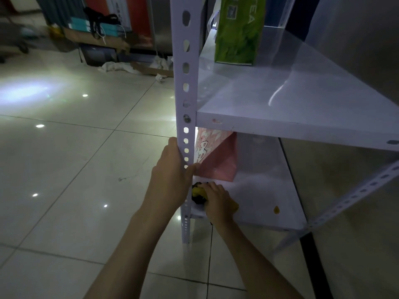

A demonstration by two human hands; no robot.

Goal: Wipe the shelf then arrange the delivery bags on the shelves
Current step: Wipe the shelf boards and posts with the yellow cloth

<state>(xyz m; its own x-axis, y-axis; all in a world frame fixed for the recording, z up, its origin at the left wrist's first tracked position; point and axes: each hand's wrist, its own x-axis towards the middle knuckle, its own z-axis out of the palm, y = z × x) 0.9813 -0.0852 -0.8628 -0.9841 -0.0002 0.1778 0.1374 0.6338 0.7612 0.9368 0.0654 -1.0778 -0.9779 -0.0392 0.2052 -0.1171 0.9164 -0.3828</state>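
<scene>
A white metal shelf unit stands before me. My left hand [172,173] grips its perforated front upright [185,83]. My right hand [216,198] presses a yellow-and-black cloth [197,193] onto the front left corner of the lower shelf [265,190]. A pink delivery bag [216,158] stands at the back left of that lower shelf, just behind my hands. A green delivery bag [239,31] stands upright at the back of the upper shelf [291,100].
A small yellow spot [276,209] lies on the lower shelf to the right of my hand. A diagonal brace [356,195] crosses the unit's right side. Boxes, bags and crumpled rags [116,66] clutter the tiled floor [75,158] at the back left.
</scene>
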